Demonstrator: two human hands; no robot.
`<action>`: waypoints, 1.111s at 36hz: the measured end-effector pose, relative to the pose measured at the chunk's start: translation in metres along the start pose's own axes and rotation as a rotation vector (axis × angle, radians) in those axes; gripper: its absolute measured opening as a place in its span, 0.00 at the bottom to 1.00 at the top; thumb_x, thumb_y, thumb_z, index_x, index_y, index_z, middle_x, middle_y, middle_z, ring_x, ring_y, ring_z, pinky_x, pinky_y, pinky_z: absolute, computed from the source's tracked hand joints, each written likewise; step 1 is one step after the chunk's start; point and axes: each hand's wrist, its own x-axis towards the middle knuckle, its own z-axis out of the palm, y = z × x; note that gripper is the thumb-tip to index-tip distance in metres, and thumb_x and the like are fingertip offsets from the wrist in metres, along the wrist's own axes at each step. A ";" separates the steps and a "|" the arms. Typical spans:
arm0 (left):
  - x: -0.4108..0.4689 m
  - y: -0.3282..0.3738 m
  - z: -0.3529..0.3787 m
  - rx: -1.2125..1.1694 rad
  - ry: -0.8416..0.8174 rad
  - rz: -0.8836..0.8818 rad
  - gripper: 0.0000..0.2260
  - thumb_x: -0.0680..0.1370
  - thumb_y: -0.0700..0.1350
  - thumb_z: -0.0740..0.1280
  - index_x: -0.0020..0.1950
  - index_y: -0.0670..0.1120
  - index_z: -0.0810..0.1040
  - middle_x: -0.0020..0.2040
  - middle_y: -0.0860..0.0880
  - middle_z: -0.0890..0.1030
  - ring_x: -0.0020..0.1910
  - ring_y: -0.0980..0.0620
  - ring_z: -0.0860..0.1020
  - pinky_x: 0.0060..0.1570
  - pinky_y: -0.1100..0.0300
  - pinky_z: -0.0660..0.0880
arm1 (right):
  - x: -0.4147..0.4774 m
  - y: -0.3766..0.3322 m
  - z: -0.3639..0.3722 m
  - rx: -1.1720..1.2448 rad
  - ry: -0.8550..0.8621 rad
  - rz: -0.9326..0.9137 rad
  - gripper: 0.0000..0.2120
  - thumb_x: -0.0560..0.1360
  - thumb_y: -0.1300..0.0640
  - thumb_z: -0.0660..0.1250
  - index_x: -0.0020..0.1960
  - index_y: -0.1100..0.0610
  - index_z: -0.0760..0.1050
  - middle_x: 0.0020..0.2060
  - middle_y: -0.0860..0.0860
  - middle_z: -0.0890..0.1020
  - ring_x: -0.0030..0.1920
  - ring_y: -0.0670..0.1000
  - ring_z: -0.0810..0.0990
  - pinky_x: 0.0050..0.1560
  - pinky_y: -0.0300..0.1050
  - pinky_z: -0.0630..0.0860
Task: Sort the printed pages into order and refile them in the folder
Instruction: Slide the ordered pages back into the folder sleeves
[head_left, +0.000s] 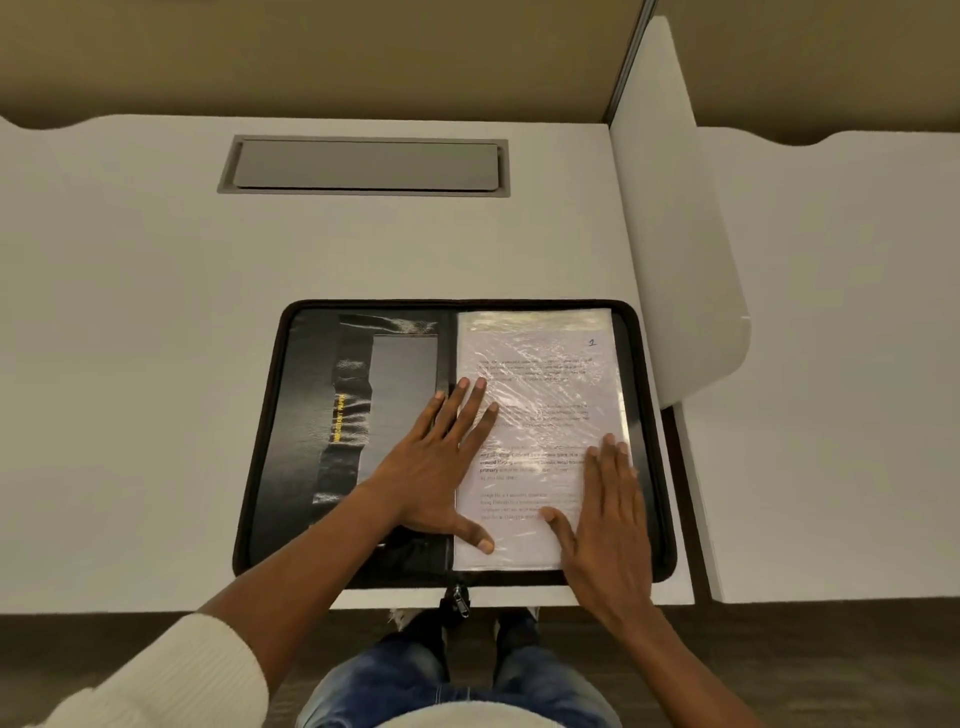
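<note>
The folder (306, 415) lay open at the desk's (156, 312) 6 o'clock edge, page (540, 405) 1 sleeved on its 3 o'clock half under the flat, open left hand (436, 467) and right hand (608, 519); the sleeve looked light, floppy and slick, best pinched at its free 3 o'clock edge

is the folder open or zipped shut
Open: the folder lies spread flat, both inner halves showing, with the page marked 1 on its right half.
</note>
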 end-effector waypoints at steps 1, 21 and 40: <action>0.000 0.000 0.000 -0.008 0.008 0.002 0.73 0.60 0.87 0.64 0.84 0.43 0.31 0.82 0.40 0.27 0.82 0.38 0.29 0.81 0.34 0.43 | 0.000 0.005 -0.001 0.018 0.015 0.039 0.45 0.81 0.30 0.51 0.85 0.55 0.39 0.85 0.51 0.39 0.85 0.53 0.40 0.83 0.62 0.52; -0.086 -0.076 -0.021 -0.378 0.336 -1.137 0.40 0.76 0.60 0.75 0.75 0.36 0.64 0.76 0.35 0.65 0.75 0.31 0.64 0.70 0.34 0.67 | 0.023 0.005 -0.007 -0.051 0.163 0.315 0.42 0.78 0.26 0.54 0.82 0.51 0.59 0.83 0.57 0.55 0.83 0.61 0.53 0.78 0.71 0.54; -0.100 -0.134 -0.082 -0.943 0.577 -1.371 0.29 0.64 0.64 0.82 0.45 0.40 0.82 0.44 0.43 0.84 0.43 0.45 0.81 0.54 0.47 0.81 | 0.038 -0.020 0.003 0.001 0.268 0.237 0.42 0.75 0.31 0.64 0.79 0.55 0.65 0.79 0.62 0.61 0.77 0.65 0.59 0.73 0.68 0.63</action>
